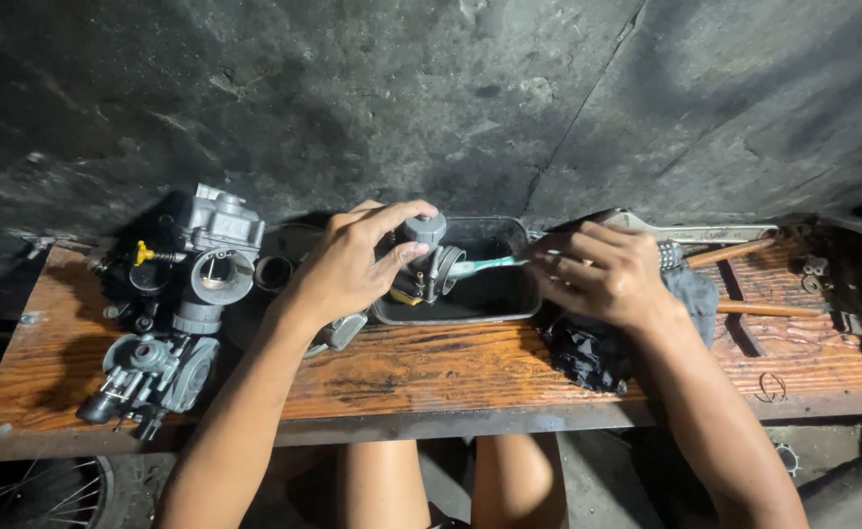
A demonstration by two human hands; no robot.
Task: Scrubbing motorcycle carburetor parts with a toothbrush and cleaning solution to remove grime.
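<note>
My left hand (352, 263) grips a small grey metal engine part (427, 250) and holds it over a dark rectangular tray (509, 306) on a worn wooden bench (450, 367). My right hand (602, 274) holds a toothbrush (485, 264) with a pale green and white handle. Its head touches the grey part from the right. Both hands are closed around what they hold.
Two grey carburettor bodies (217, 245) (151, 372) lie at the bench's left end. A black rag (588, 355) sits under my right wrist. An adjustable wrench (690, 231) and wooden-handled tools (759, 310) lie at the right. A dark wall rises behind the bench.
</note>
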